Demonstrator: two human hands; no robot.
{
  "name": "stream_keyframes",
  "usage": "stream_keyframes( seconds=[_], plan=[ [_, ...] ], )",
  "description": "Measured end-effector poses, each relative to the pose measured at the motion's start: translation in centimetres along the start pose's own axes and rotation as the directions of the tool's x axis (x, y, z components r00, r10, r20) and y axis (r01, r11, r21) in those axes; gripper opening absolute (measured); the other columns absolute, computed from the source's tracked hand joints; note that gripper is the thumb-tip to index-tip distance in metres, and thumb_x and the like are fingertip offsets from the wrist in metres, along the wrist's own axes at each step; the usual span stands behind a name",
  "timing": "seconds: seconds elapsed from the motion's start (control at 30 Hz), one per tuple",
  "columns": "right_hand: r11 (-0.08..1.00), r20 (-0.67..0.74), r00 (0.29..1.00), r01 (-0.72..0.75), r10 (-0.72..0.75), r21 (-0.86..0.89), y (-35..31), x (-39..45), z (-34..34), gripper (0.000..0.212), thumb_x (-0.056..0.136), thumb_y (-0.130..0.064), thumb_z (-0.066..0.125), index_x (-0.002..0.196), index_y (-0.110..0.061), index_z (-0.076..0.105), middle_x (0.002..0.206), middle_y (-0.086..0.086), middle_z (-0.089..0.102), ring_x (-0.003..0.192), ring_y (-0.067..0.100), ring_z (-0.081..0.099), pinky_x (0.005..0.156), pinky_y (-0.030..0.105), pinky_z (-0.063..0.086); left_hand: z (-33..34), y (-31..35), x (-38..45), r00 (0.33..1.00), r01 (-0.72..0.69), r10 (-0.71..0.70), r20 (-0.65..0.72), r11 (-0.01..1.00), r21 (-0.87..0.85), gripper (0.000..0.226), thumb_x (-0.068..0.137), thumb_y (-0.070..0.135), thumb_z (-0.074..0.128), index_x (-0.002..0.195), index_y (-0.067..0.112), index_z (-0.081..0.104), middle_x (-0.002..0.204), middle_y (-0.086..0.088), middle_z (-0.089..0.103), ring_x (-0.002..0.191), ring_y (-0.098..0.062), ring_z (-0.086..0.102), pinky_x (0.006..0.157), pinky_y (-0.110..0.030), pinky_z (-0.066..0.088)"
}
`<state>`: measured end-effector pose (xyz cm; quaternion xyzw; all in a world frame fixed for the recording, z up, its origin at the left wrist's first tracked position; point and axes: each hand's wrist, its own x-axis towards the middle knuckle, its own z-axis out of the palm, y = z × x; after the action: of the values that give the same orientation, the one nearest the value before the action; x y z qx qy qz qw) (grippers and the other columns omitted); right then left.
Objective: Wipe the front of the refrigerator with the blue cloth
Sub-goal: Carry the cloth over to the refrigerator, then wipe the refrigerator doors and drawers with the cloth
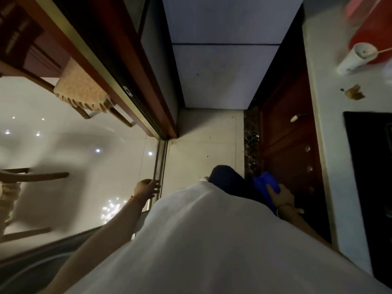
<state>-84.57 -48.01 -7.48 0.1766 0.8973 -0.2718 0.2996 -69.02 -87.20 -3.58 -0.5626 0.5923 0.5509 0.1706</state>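
- Right hand (pixel 282 195) grips the blue cloth (pixel 266 182), hanging beside the red cabinet (pixel 286 128).
- Left hand (pixel 146 188) hangs loosely open.
- Refrigerator (pixel 222 75) ahead; no readable writing.

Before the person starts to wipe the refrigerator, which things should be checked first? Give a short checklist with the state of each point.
1. Blue cloth in hand: ok, the right hand grips it low at the side.
2. Cloth touching the refrigerator front: not ok, it is down by the red cabinet, apart from the fridge.
3. Left hand free: ok, it holds nothing, fingers near the sliding door frame.
4. Floor in front of the fridge unobstructed: ok.
5. Cloth damp or clean: cannot tell.
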Motion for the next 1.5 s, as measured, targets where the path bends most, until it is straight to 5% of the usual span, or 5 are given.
stream_keyframes(
  seconds=[0.43, 0.63, 0.87, 1.23, 1.5],
  plan=[
    [0.993, 0.141, 0.987, -0.061, 0.076, -0.105, -15.5, 16.7, -2.9, 0.048, 0.099, -0.037, 0.051, 0.132, -0.002, 0.050, 0.132, 0.022, 0.055, 0.121, 0.037, 0.052, 0.105, 0.043, 0.043, 1.6, 18.0, 12.2, 0.999, 0.012, -0.005, -0.036, 0.982, 0.190, 0.030, 0.100, 0.013, 0.049, 0.117, -0.004, 0.068, 0.100, -0.008, 0.060, 0.067, -0.006, 0.050, 0.038, 0.001, 0.035],
    [0.979, 0.007, 0.982, 0.189, -0.190, -0.081, -28.5, 23.9, -7.1, 0.040, 0.098, -0.028, 0.056, 0.117, 0.007, 0.056, 0.117, 0.030, 0.059, 0.103, 0.040, 0.058, 0.081, 0.039, 0.042, 2.7, 29.3, 15.6, 0.997, -0.048, 0.051, -0.062, 0.998, 0.042, 0.033, 0.100, 0.021, 0.052, 0.118, -0.003, 0.066, 0.108, -0.019, 0.070, 0.100, -0.038, 0.068, 0.083, -0.040, 0.056],
    [0.727, -0.324, 0.666, 0.677, -0.672, -0.115, -42.4, 23.9, -12.7, 0.021, 0.086, -0.011, 0.071, 0.100, 0.004, 0.062, 0.094, 0.021, 0.056, 0.084, 0.038, 0.060, 0.072, 0.032, 0.043, 2.6, 44.6, 15.9, 0.896, -0.432, 0.433, -0.094, 0.901, 0.036, 0.017, 0.101, 0.019, 0.053, 0.108, 0.014, 0.067, 0.114, -0.018, 0.071, 0.111, -0.037, 0.067, 0.101, -0.045, 0.052],
    [0.220, -0.794, -0.133, 0.922, -0.593, -0.319, -62.7, 11.2, -25.1, 0.036, 0.094, -0.028, 0.058, 0.109, 0.004, 0.062, 0.102, 0.014, 0.054, 0.090, 0.020, 0.054, 0.091, 0.002, 0.033, -4.2, 67.3, 1.8, 0.061, -0.983, 0.890, -0.451, 0.133, 0.130, 0.019, 0.100, 0.029, 0.051, 0.109, 0.024, 0.067, 0.096, 0.019, 0.069, 0.089, 0.013, 0.065, 0.076, -0.001, 0.045],
    [0.059, -0.777, -0.579, 0.791, -0.247, -0.608, -76.7, 1.4, -34.8, 0.026, 0.096, -0.020, 0.063, 0.116, -0.003, 0.064, 0.098, 0.016, 0.054, 0.087, 0.017, 0.053, 0.080, 0.016, 0.042, -9.6, 78.0, -8.1, -0.340, -0.939, 0.692, -0.637, -0.217, 0.267, 0.031, 0.099, 0.019, 0.055, 0.128, 0.010, 0.061, 0.123, -0.002, 0.065, 0.112, -0.017, 0.063, 0.099, -0.036, 0.053]
  ],
)
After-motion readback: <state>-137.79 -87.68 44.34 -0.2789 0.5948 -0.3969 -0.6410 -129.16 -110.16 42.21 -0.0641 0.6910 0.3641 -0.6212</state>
